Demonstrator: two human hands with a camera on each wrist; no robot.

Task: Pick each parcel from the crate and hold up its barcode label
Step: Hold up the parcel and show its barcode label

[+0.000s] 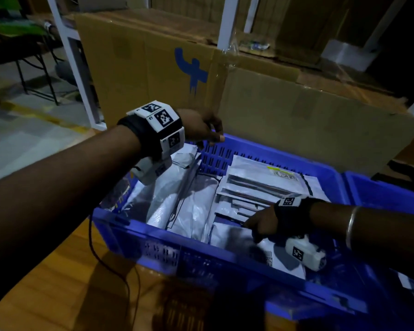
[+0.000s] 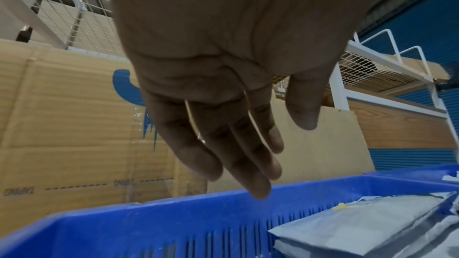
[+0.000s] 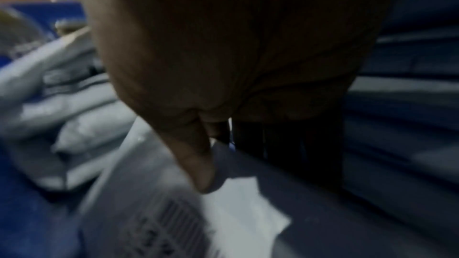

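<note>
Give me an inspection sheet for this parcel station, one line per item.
Surface: wooden table under the crate.
Job's things: blue crate full of grey parcels; one near parcel shows a barcode label.
Clutter: nothing seen.
Hands: left hand open above the crate's far rim, holding nothing; right hand down among the parcels, grip unclear.
Cables: black cable trails across the table.
Surroundings: cardboard boxes behind, white rack posts, second blue crate at right.

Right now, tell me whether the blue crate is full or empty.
Well filled. The blue crate holds many grey parcels overlapping across its floor, and the right hand reaches in among them. How deep the pile goes cannot be told.
</note>
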